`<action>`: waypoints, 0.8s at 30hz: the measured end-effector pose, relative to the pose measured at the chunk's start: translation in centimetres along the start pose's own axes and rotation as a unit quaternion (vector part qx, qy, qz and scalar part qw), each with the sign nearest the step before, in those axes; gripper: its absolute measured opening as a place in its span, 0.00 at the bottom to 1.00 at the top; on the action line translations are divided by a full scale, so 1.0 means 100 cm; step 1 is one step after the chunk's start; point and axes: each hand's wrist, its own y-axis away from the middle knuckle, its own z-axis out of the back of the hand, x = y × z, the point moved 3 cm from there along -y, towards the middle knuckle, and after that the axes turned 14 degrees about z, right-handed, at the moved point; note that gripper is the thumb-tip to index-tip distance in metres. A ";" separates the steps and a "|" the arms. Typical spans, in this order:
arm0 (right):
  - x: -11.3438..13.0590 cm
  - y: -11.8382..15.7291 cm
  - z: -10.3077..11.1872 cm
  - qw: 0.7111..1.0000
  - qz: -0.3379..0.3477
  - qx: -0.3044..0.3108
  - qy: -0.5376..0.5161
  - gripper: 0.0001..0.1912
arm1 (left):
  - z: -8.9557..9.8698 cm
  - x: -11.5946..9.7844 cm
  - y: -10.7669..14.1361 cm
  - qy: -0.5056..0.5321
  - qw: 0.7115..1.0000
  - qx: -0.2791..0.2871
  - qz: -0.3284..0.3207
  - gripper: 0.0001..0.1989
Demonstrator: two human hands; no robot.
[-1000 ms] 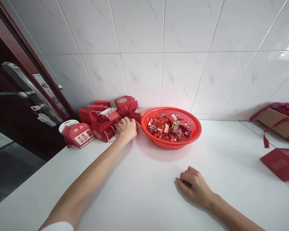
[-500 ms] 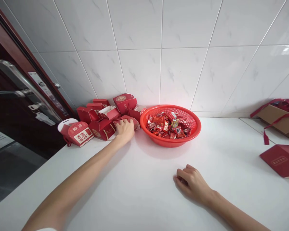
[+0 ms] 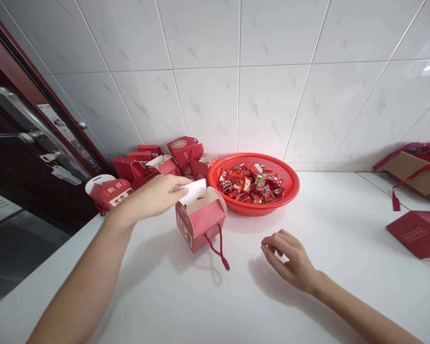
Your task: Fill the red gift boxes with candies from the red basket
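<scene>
My left hand (image 3: 161, 193) pinches the raised white-lined flap of a red cardboard gift box (image 3: 206, 222) and holds it tilted over the white counter. The box's top is open, showing a pale inside. A twisted red cord handle (image 3: 217, 246) hangs from its side, and part of a light printed panel shows on its front. My right hand (image 3: 288, 258) hovers low over the counter to the right of the box, apart from it. Its fingers are loosely curled with the thumb tip near the index fingertip, and nothing shows in them.
Behind the box stands a red plastic basket (image 3: 254, 210) of wrapped sweets (image 3: 249, 184). Several more red gift boxes (image 3: 184, 150) are heaped by the tiled wall at left. At right are another red box (image 3: 415, 234) and a brown carton (image 3: 412, 169) with red ribbons.
My left hand has drawn a red gift box out of the heap, towards me and to the right. My right hand has risen slightly off the counter, its curl loosening.
</scene>
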 end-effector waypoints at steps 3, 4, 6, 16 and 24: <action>0.010 -0.038 0.019 0.997 0.048 -0.064 0.019 0.11 | -0.021 -0.022 0.018 -0.026 0.995 0.005 -0.093 0.24; 0.014 -0.051 0.022 0.996 0.070 -0.053 0.025 0.11 | -0.030 -0.030 0.025 -0.046 0.991 0.009 -0.128 0.26; 0.020 -0.071 0.027 0.991 0.116 -0.015 0.059 0.08 | -0.047 -0.044 0.038 -0.102 0.977 0.017 -0.186 0.29; 0.034 -0.075 0.041 0.955 0.161 0.234 0.080 0.11 | -0.066 -0.050 0.037 -0.082 0.966 0.034 -0.244 0.17; 0.038 -0.060 0.034 0.911 0.088 0.404 0.018 0.12 | -0.062 -0.035 0.009 0.008 0.981 0.132 -0.141 0.17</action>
